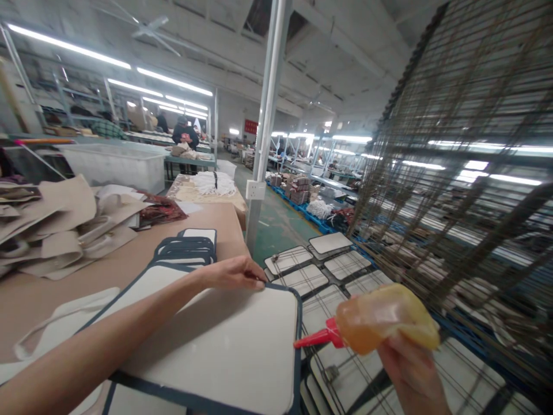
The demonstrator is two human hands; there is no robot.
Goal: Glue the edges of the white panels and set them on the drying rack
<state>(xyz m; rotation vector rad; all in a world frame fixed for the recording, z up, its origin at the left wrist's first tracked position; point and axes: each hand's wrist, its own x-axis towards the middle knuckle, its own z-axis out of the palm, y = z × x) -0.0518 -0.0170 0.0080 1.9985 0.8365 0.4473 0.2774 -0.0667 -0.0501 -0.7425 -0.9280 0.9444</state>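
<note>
A white panel (224,346) with a dark blue border lies over other panels at the table's front edge. My left hand (235,272) grips its far edge, fingertips on the border near the far right corner. In my right hand (408,363) is a squeeze bottle (384,317) of amber liquid, tilted sideways. Its red nozzle (317,336) points left, with the tip at the panel's right border. Behind my left hand, more blue-edged panels (185,248) are stacked.
Beige cloth pieces (64,225) are heaped on the brown table (211,222) at left. A wire rack (466,115) rises at right, with white panels (341,265) on its lower mesh. A metal post (270,86) stands ahead. A person (185,135) is farther back.
</note>
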